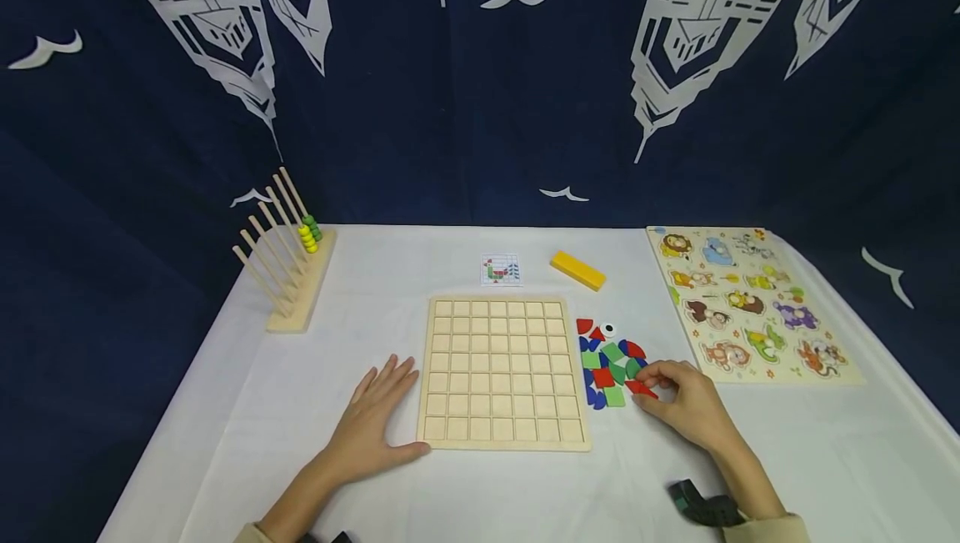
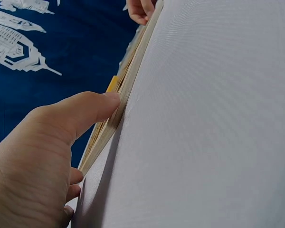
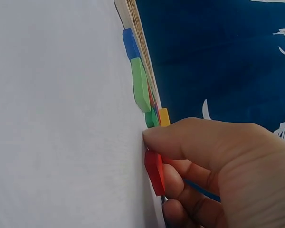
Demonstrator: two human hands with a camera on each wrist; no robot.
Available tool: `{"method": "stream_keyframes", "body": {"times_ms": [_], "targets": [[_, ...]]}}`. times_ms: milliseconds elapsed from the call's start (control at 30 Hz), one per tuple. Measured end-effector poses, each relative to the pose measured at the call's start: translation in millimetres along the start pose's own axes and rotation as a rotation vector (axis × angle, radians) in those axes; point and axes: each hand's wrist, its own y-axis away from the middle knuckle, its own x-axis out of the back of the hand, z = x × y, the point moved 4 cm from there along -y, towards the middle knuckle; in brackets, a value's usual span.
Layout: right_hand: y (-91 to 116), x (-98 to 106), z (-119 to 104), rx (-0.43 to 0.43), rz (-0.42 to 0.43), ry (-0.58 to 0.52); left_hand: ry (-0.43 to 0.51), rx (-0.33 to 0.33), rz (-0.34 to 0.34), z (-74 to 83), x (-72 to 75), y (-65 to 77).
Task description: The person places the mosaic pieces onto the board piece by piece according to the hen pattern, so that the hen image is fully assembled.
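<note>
A red piece lies at the near right edge of a cluster of coloured pieces, pinched between the thumb and fingers of the right hand, which is set just to its right. The cluster is spread along the right side of a wooden grid board. The board's near left corner is touched by the thumb of the left hand, whose fingers are spread loosely over the tabletop with nothing grasped; the red piece is well apart from it, across the board. Beyond the board's far edge, a small pattern card and a yellow block are placed. An animal puzzle is laid far right, and a bead stand is stood far left.
</note>
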Motion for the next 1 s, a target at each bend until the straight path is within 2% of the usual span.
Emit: {"method": "stream_keyframes", "body": {"times_ms": [400, 567, 700, 767, 1000], "targets": [[-3.1, 1.7, -3.1, -0.006, 0.019, 0.014, -0.015, -0.015, 0.010, -0.3, 0.4, 2.1], [-9.6, 9.9, -15.0, 0.019, 0.040, -0.011, 0.005, -0.010, -0.002, 2.8, -0.1, -0.1], [-25.0, 8.4, -38.9, 0.090, 0.013, -0.033, -0.001, -0.022, 0.002, 4.3, 0.3, -0.6], [-36.0, 3.7, -55.2, 0.130, -0.026, -0.051, -0.001, -0.033, 0.006, 4.6, 0.8, -0.3], [-78.4, -24.8, -125.0, 0.243, -0.169, -0.135, 0.034, -0.048, -0.001, 4.7, 1.1, 0.8]]}}
